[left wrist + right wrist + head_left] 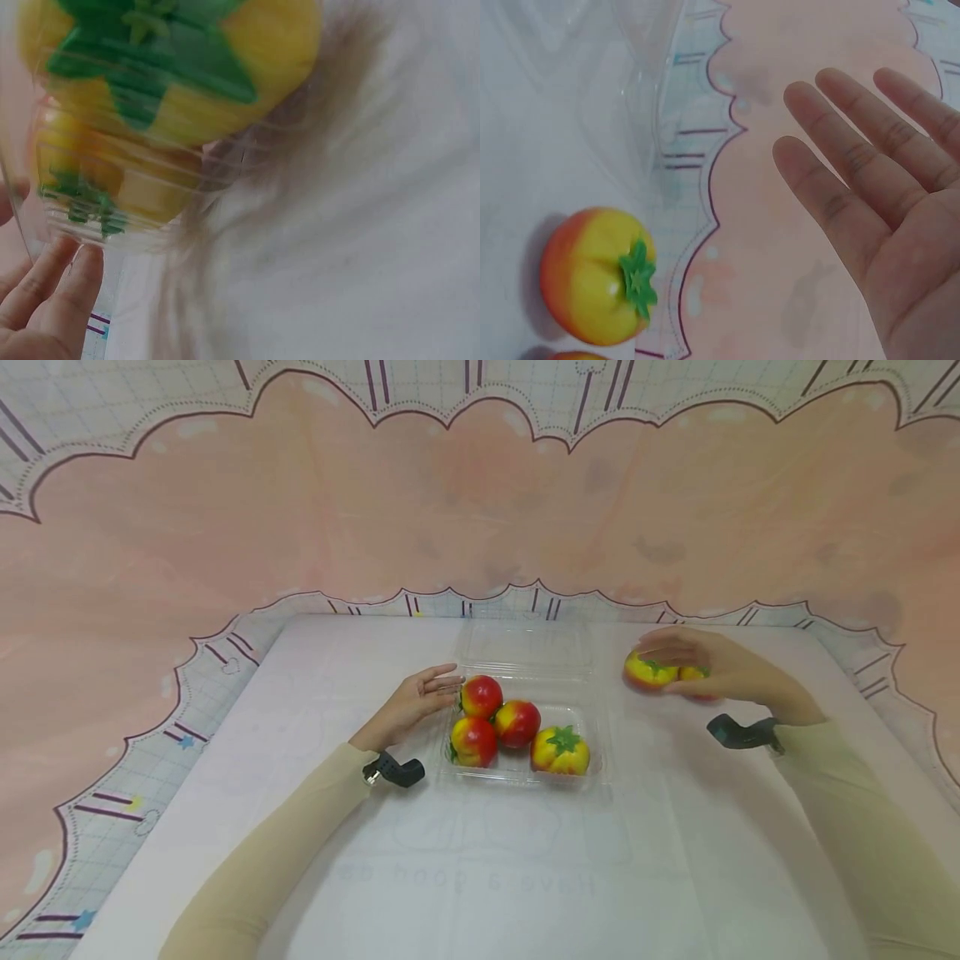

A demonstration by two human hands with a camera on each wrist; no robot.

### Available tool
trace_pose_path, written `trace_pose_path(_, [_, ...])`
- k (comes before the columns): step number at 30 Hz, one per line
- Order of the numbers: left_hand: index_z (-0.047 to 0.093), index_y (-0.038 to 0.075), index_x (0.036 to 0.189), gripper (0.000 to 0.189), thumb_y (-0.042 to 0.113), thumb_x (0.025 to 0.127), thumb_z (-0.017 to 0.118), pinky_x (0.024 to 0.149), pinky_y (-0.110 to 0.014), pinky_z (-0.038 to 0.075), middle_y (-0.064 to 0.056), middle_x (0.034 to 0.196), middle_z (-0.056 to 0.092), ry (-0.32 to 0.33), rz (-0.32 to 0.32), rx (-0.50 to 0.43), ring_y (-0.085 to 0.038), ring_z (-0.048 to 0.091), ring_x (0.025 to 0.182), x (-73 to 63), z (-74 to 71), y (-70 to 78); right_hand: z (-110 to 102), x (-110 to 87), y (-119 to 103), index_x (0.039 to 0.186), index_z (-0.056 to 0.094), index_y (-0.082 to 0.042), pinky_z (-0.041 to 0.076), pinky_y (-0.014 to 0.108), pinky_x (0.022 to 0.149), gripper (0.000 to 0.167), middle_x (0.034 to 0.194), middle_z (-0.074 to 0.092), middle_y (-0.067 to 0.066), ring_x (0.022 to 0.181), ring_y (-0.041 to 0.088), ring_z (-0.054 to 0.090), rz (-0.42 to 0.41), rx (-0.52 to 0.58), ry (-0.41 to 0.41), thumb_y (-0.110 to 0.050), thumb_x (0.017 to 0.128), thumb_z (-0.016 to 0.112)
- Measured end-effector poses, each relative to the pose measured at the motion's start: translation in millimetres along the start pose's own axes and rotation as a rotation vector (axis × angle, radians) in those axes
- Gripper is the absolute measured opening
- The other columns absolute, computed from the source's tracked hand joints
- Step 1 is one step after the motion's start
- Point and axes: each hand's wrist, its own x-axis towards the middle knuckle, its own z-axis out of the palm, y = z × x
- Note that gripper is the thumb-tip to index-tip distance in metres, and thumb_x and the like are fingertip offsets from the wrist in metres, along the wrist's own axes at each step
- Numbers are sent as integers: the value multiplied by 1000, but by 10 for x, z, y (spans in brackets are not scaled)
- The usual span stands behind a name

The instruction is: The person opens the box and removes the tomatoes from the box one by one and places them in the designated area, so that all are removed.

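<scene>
Four red-and-yellow fruits [517,724] with green leafy tops sit in a clear plastic container [555,706] near the middle of the table. Three show mostly red and cluster toward the left side; the fourth, a yellow-faced fruit [561,750], sits at the front right, its green top facing up. The container's clear lid [525,647] lies folded back behind it.

Beside the container's left wall I see the person's left hand [416,700], fingers extended and loose, the tips right at the plastic; I can't tell whether they actually touch it.

Off to the right, two loose fruits [649,673] lie side by side on the table. The right hand [716,660] hovers over them, fingers straight and spread, gripping nothing, apart from the fruit.

Both arms wear pale sleeves [300,827], with a black wrist device [401,772] at each cuff. The white tabletop [480,918] carries faint lettering, and beyond it hangs a peach cloth [450,510] with a scalloped, checked border.
</scene>
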Motion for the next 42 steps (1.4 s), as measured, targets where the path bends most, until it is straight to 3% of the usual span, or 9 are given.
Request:
trace_pose_path(3, [28,4,146,58,2,93,52,106,-39,40,-23,145,40,-4,5,0,-36,41,133,11,-8,-2,26,32,-35,135,45,-19,42,10,97,56,134,56,5,120,6,54,-28,3,-22,-12,84,69])
trace_pose_path(5, [29,3,146,58,2,93,53,107,-40,39,-23,144,41,-3,7,4,-36,41,133,18,-12,-5,45,54,-64,134,46,-19,41,7,95,56,134,55,5,119,4,54,-41,1,-36,-13,84,69])
trace_pose_path(8, [30,4,145,57,2,93,53,107,-41,39,-23,144,42,0,6,14,-36,42,133,24,-17,-7,76,85,-93,134,47,-18,42,9,95,55,135,55,4,121,10,54,-73,-20,-50,-16,84,70])
trace_pose_path(13, [33,2,143,54,2,93,53,105,-37,42,-23,144,42,-1,17,24,-36,43,132,25,-11,-5,120,124,-120,133,47,-13,47,12,93,54,134,55,8,117,2,55,-137,15,-85,-16,84,70])
trace_pose_path(18, [34,-2,142,52,0,93,52,104,-34,43,-23,144,42,-3,21,15,-37,43,132,23,-6,-3,168,159,-159,134,46,-12,46,12,95,54,135,53,10,115,-6,52,-144,71,-147,-17,85,68])
trace_pose_path(24, [35,-1,142,52,0,93,53,100,-27,45,-22,144,42,7,12,8,-35,45,131,14,5,4,241,207,-203,134,46,-13,43,22,104,54,134,53,7,120,9,54,-187,77,-178,-18,85,69])
trace_pose_path(29, [34,0,142,53,0,93,53,99,-24,46,-22,144,41,12,10,3,-29,49,129,16,1,-15,308,267,-244,134,46,-7,43,15,101,54,133,54,12,119,21,54,-262,81,-199,-13,85,69])
trace_pose_path(36, [35,-1,142,53,-2,92,53,99,-25,46,-22,144,42,11,16,-12,-26,50,128,8,-7,-22,404,354,-329,131,50,-9,46,42,103,54,132,55,10,121,23,54,-244,33,-275,-23,83,71])
trace_pose_path(42, [34,-3,142,53,-2,92,52,100,-28,45,-23,145,40,-1,28,-23,-35,42,133,10,1,-23,471,411,-383,128,53,-10,45,44,104,51,129,58,11,121,24,53,-254,15,-348,-26,83,71])
